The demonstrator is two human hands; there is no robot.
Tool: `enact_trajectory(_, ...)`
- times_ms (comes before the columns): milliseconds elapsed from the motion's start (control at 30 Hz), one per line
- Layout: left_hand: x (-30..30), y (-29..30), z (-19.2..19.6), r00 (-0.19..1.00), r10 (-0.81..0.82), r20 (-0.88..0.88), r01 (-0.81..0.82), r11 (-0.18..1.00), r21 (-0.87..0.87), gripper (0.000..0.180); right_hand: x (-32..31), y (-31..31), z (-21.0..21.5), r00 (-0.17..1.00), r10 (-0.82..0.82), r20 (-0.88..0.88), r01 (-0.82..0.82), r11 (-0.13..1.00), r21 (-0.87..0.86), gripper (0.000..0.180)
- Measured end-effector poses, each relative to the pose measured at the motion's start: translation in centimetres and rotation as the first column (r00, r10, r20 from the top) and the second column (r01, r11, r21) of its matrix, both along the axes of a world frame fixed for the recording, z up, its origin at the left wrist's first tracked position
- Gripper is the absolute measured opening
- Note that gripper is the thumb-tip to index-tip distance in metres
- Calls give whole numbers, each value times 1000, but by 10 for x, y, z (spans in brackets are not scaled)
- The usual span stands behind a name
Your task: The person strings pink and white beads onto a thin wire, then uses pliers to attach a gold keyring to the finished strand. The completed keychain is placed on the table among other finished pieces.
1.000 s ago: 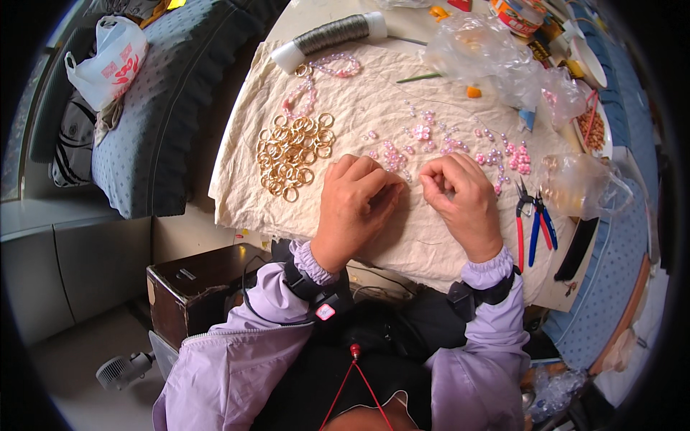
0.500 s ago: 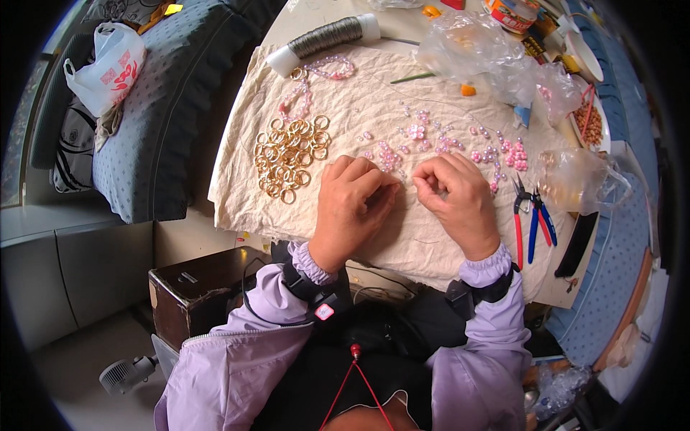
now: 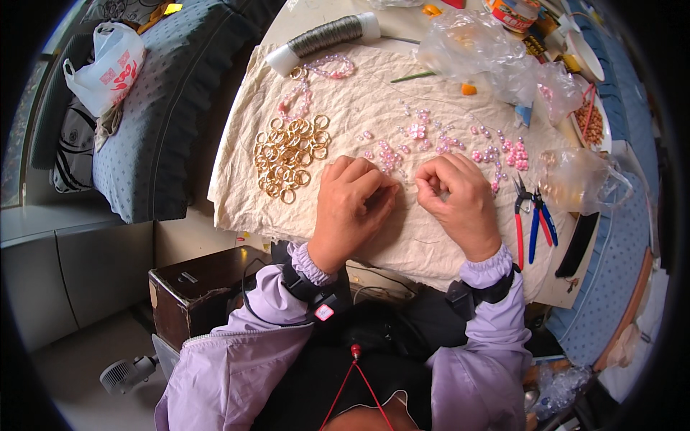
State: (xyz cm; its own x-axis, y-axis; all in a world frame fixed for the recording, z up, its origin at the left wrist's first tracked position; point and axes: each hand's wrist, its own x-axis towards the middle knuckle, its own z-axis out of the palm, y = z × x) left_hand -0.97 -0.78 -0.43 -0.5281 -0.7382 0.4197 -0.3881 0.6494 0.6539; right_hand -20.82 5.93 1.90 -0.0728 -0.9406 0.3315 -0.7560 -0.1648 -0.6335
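Note:
My left hand (image 3: pixel 352 208) is closed in a pinch over the cream cloth (image 3: pixel 402 244), and what its fingertips hold is too small to make out. Facing it across a narrow gap, my right hand (image 3: pixel 460 201) is pinched too, its fingertips pointing left; any thing in it cannot be made out. Just beyond both hands lie loose pink and lilac beads (image 3: pixel 390 159), with a tighter cluster of pink beads (image 3: pixel 514 154) to the right. A heap of gold rings (image 3: pixel 291 154) rests left of my left hand. Behind the heap curves a pink beaded strand (image 3: pixel 305 93).
A spool of grey wire (image 3: pixel 325 41) lies at the back left. Right of my right hand are red-handled pliers (image 3: pixel 518 223), blue-handled pliers (image 3: pixel 535 223) and a black strip (image 3: pixel 577 244). Clear plastic bags (image 3: pixel 474 54) and a bowl (image 3: pixel 591 129) stand along the far right.
My right hand has shifted very slightly to the right, so the gap between the hands is a little wider. The left hand has stayed in place.

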Motion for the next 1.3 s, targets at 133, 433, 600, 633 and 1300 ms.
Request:
enact_trajectory(133, 0, 0, 0, 1000, -3, 0, 3, 1000, -4, 15, 0, 0, 1, 1000, -8, -12, 8, 1000, -6, 12)
enact_trajectory(433, 0, 0, -1, 1000, -2, 3, 2, 1000, -2, 15, 1, 0, 0, 1000, -5, -5, 5, 1000, 1, 16)
enact_trajectory(600, 1, 0, -1, 1000, -4, 4, 4, 1000, 2, 15, 1, 0, -1, 1000, -8, -10, 8, 1000, 7, 15)
enact_trajectory(633, 1, 0, -1, 1000, -5, 5, 5, 1000, 4, 16, 1, 0, -1, 1000, -9, -8, 9, 1000, 7, 15)
enact_trajectory(1300, 3, 1, 1, 997, -23, 70, 25, 999, -28, 19, 1, -1, 0, 1000, -8, -6, 8, 1000, 1, 12)
